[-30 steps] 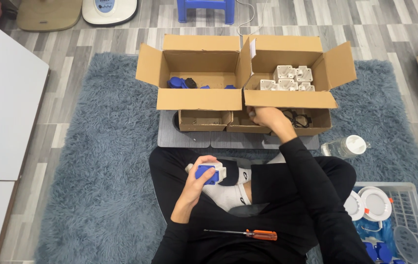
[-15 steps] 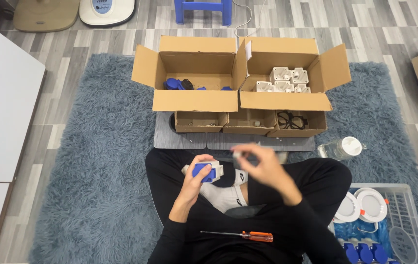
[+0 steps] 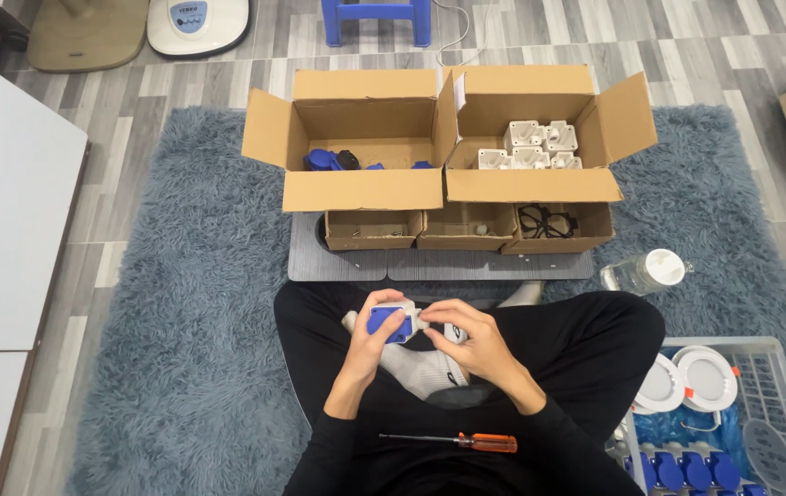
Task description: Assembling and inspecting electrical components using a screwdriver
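Over the crossed legs, the left hand (image 3: 376,335) is clamped around a small blue-and-white plastic box (image 3: 391,322), while the right hand (image 3: 464,338) pinches its fingertips together against the box's right edge. An orange-handled screwdriver (image 3: 455,442) lies on the lap below, and two open cardboard boxes (image 3: 365,188) stand on the grey shaggy rug (image 3: 191,303) ahead.

Blue-and-white part (image 3: 391,322): mostly covered by left hand (image 3: 372,338) and right hand (image 3: 466,338); shape unclear.
Wire basket (image 3: 783,386), 4 o'clock: cut off by right and bottom edges.
Contents of small tray boxes (image 3: 468,227), 12 o'clock: too small to identify.
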